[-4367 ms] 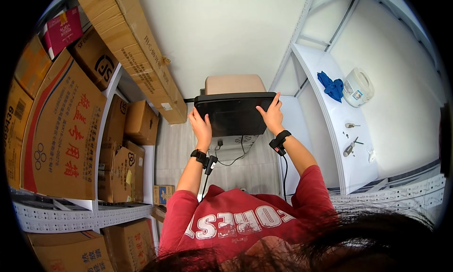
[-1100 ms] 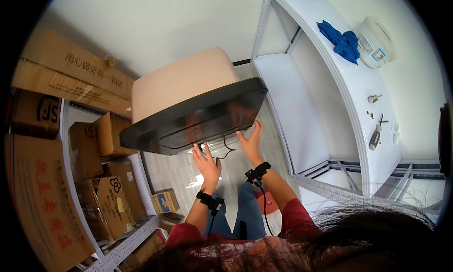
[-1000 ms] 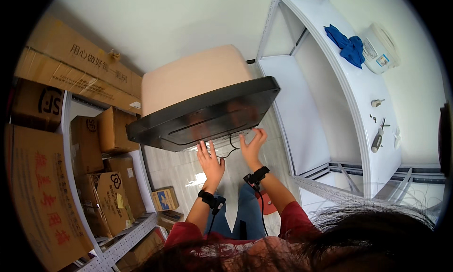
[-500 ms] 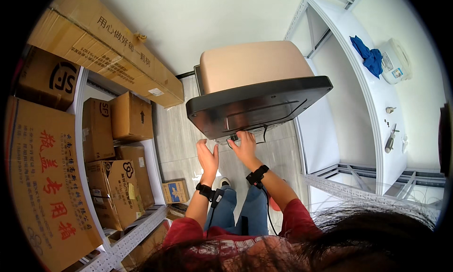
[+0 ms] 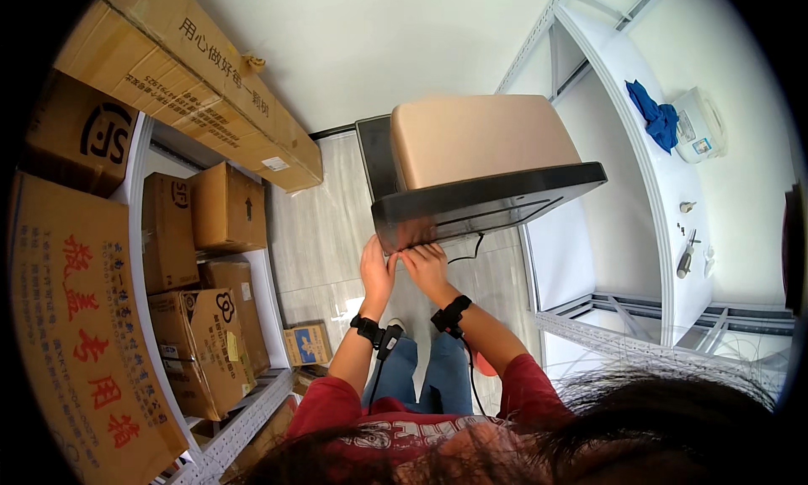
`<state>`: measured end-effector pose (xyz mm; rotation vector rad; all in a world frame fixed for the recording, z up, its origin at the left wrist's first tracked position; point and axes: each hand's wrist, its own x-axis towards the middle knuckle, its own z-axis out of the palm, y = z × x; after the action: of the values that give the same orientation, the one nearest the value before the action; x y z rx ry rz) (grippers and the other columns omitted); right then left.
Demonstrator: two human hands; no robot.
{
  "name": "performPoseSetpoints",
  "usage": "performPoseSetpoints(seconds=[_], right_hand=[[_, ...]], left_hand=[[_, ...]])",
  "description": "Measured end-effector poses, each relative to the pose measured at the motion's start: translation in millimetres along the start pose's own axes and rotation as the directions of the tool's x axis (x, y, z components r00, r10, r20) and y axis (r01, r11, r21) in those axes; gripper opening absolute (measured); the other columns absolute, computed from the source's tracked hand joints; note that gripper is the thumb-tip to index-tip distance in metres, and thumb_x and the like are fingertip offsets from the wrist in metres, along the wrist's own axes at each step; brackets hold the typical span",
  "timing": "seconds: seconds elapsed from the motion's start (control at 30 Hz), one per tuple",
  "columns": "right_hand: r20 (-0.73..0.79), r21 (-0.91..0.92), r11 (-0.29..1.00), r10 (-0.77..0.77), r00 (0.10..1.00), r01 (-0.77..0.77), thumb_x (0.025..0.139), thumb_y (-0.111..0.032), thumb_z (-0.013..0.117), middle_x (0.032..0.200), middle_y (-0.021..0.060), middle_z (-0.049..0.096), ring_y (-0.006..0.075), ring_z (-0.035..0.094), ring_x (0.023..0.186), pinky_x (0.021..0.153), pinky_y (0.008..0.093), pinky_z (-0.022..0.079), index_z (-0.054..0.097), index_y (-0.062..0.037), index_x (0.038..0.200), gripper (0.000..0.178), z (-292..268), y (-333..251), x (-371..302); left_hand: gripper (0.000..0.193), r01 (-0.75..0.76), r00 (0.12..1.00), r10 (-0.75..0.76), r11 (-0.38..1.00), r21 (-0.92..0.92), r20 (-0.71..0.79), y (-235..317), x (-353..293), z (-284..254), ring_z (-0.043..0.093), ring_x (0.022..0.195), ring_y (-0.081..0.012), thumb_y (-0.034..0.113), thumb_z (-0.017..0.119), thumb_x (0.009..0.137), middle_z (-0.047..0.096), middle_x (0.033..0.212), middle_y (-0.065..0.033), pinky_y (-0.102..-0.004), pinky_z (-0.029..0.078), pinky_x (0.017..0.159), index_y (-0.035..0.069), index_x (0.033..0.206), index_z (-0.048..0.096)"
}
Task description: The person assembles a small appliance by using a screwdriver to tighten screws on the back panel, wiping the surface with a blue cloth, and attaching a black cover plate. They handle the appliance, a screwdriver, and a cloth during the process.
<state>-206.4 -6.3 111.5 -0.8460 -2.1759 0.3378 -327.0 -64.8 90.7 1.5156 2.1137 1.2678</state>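
In front of me stands a large appliance with a rounded beige body (image 5: 480,140) and a broad black panel (image 5: 497,206) tilted across its near side. My left hand (image 5: 376,270) is at the panel's lower left corner, fingers extended up against it and thumb apart. Just right of it, my right hand (image 5: 427,268) has its fingers bent and pressed together at the panel's lower edge, its thumb close to my left thumb. What lies under those fingers is hidden. A thin black cable (image 5: 478,248) hangs from the panel to the right of my hands.
Cardboard boxes (image 5: 227,212) fill the shelf on the left, and a long carton (image 5: 202,90) lies above them. On the right, a white shelf (image 5: 665,258) holds a blue cloth (image 5: 652,115), a white bucket (image 5: 700,127) and a screwdriver (image 5: 686,258). A small box (image 5: 309,344) lies low by the left shelf.
The appliance appears farther right and lower, its panel seen more edge-on. My left hand has come up to the panel's corner; my right hand has left the small black part and moved beside it.
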Motion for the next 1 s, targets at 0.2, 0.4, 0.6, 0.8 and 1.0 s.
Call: performPoseSetpoints(seconds=[0.2,0.4,0.6,0.8,1.0], right_hand=[[-0.035,-0.014,1.000,0.001,0.999,-0.002,0.074,-0.012,0.068,0.070,0.0057,0.061,0.0237,0.058,0.064,0.065,0.0345,0.044,0.063,-0.0059,0.074,0.008,-0.3,-3.2,1.5],[0.021,0.021,0.999,0.030,0.999,-0.031,0.075,-0.011,0.066,0.073,0.0059,0.063,0.0244,0.059,0.067,0.067,0.0353,0.045,0.064,-0.0053,0.076,0.006,-4.1,-2.9,-0.6],[0.056,0.067,0.997,0.022,0.998,-0.026,0.077,-0.010,0.063,0.080,0.0069,0.065,0.0252,0.060,0.072,0.071,0.0360,0.046,0.065,-0.0041,0.081,0.008,-11.5,-5.5,-3.2],[0.065,0.078,0.995,0.051,0.997,-0.056,0.078,-0.010,0.062,0.083,0.0074,0.066,0.0264,0.061,0.074,0.072,0.0368,0.047,0.066,-0.0036,0.085,0.010,-12.0,-4.5,-8.4],[0.085,0.067,0.995,0.073,0.994,-0.079,0.078,-0.011,0.061,0.086,0.0074,0.065,0.0272,0.061,0.076,0.073,0.0374,0.046,0.065,-0.0042,0.088,0.013,-16.0,-2.1,-18.4]], left_hand=[[0.050,0.052,0.999,-0.051,0.998,-0.024,0.011,-0.7,-3.3,5.9,0.047,0.112,-0.0405,0.008,0.065,0.080,0.048,0.123,-0.0234,-0.0430,0.039,0.094,-0.004,0.123,0.043],[0.052,0.030,1.000,-0.030,0.998,-0.055,0.007,8.3,-2.0,1.8,0.044,0.115,-0.0403,0.007,0.064,0.080,0.044,0.125,-0.0231,-0.0420,0.039,0.095,-0.003,0.125,0.041],[0.058,0.014,0.999,-0.016,0.998,-0.063,-0.042,9.8,-3.6,1.3,0.046,0.110,-0.0391,0.005,0.065,0.078,0.041,0.124,-0.0207,-0.0380,0.042,0.090,-0.002,0.128,0.037],[0.059,0.047,0.998,-0.048,0.998,-0.035,-0.037,15.8,-7.0,-0.6,0.048,0.109,-0.0384,0.007,0.066,0.078,0.040,0.124,-0.0202,-0.0374,0.043,0.087,-0.002,0.128,0.036],[0.057,0.078,0.995,-0.078,0.997,0.003,-0.058,12.6,-14.9,2.6,0.053,0.099,-0.0333,0.008,0.068,0.078,0.042,0.121,-0.0189,-0.0373,0.046,0.081,-0.002,0.125,0.037]])
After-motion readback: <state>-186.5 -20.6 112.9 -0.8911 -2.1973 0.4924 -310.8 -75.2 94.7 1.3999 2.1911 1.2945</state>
